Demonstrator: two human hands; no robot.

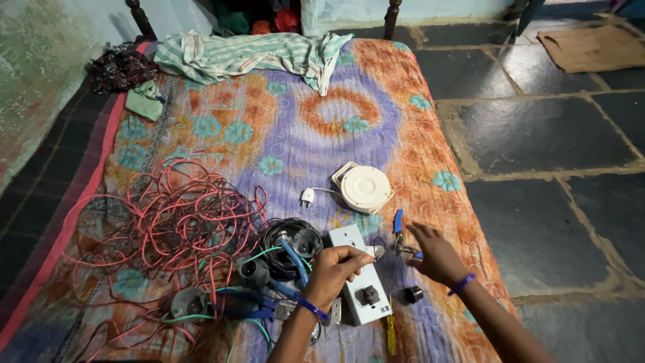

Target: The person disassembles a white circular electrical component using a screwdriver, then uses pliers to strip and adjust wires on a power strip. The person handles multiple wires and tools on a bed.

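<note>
Near edge of the bed: a yellow-handled screwdriver (391, 334) lies by the mattress's near edge, its shaft pointing away from the person, just right of the white switch board (359, 275).

Small black part: a black knob (413, 294) sits on the bedcover (289, 134) just right of the switch board's near end, below the right wrist.

Left hand: the left hand (334, 272) is curled narrow, fingertips pinched on a small metal piece (378, 252) whose exact kind cannot be told; it hangs over the board's left long side.

Switch board: a white oblong with its long axis running from the near edge away and slightly leftward; it lies directly under and beside the left hand, which is the nearer hand.

Right hand: the right hand (435, 254) is spread flat, fingers apart, holding nothing, its fingertips at the blue-handled pliers (402, 236).

Pliers: they lie to the right of the board, near the bed's right edge, handles pointing away; the right hand is nearer.

Left of the hands: black round sockets (295, 243) and blue wires, then a tangle of red wire (175, 215) toward the left edge.

Farther: a round white cord reel (364, 188) with its plug (307, 197).

Far edge: a striped cloth (255, 54).
</note>
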